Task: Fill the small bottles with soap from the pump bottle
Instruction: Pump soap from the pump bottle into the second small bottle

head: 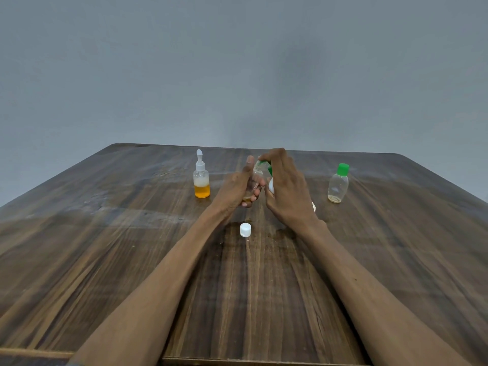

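Head view gives me a small clear bottle point(255, 178) standing nearly upright, neck up and tipped slightly right, wrapped in my left hand point(239, 190) above the table point(105, 247). My right hand point(286, 186) sits just right of it, fingertips pinching its green cap point(264, 163) at the top. Left of both stands the pump bottle point(202, 178), upright, nozzle up

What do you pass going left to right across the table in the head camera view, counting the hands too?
Clear pump bottle with orange soap → left hand gripping a small clear bottle → right hand, fingers on that bottle's green cap → small clear bottle with green cap standing alone. The loose white cap is left out.
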